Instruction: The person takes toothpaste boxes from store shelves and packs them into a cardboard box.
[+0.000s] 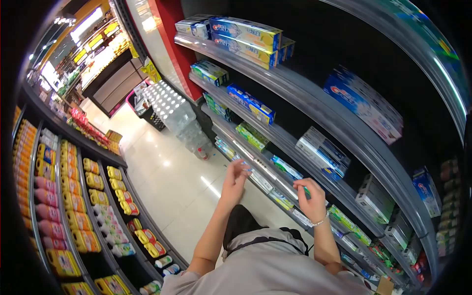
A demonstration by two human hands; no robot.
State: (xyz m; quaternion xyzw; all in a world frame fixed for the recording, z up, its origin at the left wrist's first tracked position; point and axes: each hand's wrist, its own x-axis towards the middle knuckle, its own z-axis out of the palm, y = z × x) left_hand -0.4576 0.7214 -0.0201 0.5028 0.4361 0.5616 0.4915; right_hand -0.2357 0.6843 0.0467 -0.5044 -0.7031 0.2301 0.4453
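Grey shirt (265,263), left hand (235,181) loosely open, right hand (312,202) curled (contents unclear), Crest box (363,105).

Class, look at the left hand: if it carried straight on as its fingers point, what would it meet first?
Probably the edge of the lower shelf beyond the left hand, though depth is hard to judge here.

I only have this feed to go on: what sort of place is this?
Probably a supermarket aisle: boxed toothpaste lines the right shelves, yellow bottles fill the left racks, and bottled drinks stand stacked on the tiled floor.
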